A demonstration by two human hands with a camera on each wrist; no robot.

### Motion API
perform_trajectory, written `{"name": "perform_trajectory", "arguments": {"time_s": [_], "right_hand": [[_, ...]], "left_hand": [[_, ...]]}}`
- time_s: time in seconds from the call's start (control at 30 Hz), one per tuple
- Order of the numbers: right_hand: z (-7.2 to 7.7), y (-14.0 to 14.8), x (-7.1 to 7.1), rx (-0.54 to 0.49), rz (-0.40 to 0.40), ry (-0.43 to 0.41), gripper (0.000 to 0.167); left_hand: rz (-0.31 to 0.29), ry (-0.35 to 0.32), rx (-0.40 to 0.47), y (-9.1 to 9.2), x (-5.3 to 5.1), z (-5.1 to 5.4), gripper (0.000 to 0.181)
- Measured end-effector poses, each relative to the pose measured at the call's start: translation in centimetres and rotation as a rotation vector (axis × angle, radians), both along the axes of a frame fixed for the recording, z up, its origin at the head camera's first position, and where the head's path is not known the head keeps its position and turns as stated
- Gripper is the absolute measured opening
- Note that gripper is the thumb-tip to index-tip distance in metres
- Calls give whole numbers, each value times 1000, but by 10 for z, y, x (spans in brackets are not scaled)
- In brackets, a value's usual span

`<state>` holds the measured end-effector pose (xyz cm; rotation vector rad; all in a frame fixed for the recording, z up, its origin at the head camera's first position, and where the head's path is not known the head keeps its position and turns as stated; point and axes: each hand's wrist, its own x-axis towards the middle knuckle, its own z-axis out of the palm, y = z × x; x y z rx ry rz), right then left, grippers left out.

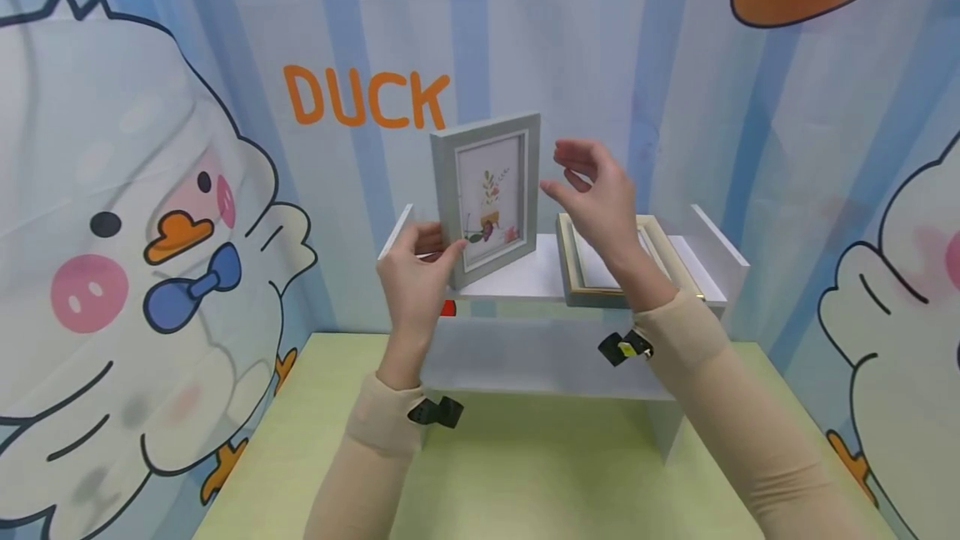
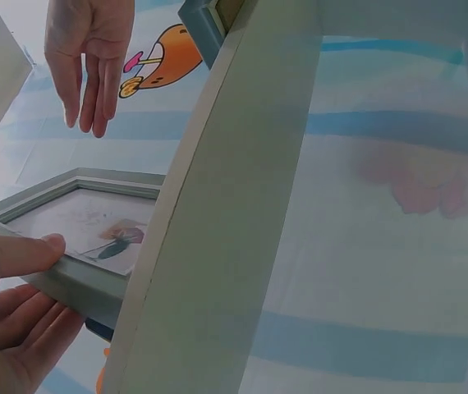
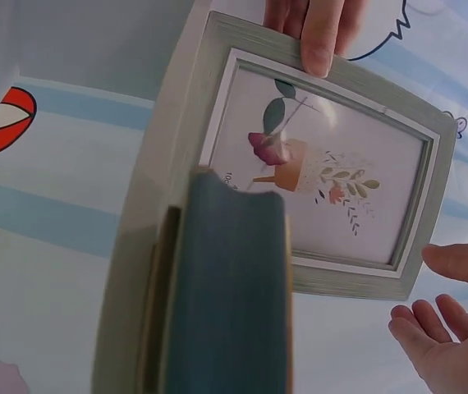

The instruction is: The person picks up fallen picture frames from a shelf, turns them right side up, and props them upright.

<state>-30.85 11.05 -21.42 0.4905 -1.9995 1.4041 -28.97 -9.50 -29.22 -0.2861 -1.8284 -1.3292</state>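
A grey-green picture frame (image 1: 491,190) with a potted-plant print stands upright, slightly turned, over the left part of the white shelf. My left hand (image 1: 416,277) grips its lower left side, thumb on the front and fingers behind, as the left wrist view shows on the frame (image 2: 78,283). Whether the frame's bottom touches the shelf I cannot tell. Beside its right edge hovers my right hand (image 1: 600,198), fingers slightly bent, thumb apart, nothing held. In the right wrist view a small gap separates this hand (image 3: 456,328) from the frame.
Below my right hand, gold-and-cream frames (image 1: 678,261) lie flat on the shelf's right part. The white two-tier shelf (image 1: 525,352) has raised side panels and stands on a yellow-green table (image 1: 540,473). A cartoon duck curtain (image 1: 570,40) hangs behind.
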Motion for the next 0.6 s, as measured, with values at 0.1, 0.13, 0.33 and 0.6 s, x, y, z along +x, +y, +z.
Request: {"name": "perform_trajectory", "arguments": {"time_s": [0.1,0.13,0.33,0.6], "right_hand": [[3,1,-1,8,-7,2,44],[4,1,0,11,-10,3,44],[10,3,0,24,-7,30,44],[18,-1,-1,50,50,75,48]], "left_hand": [[-12,20,10,2,0,-1,27],[-19,28,17,3,0,-2,27],[-47,36,59,10,1,-2,26],[-6,59,63,23,4,-3,25]]}}
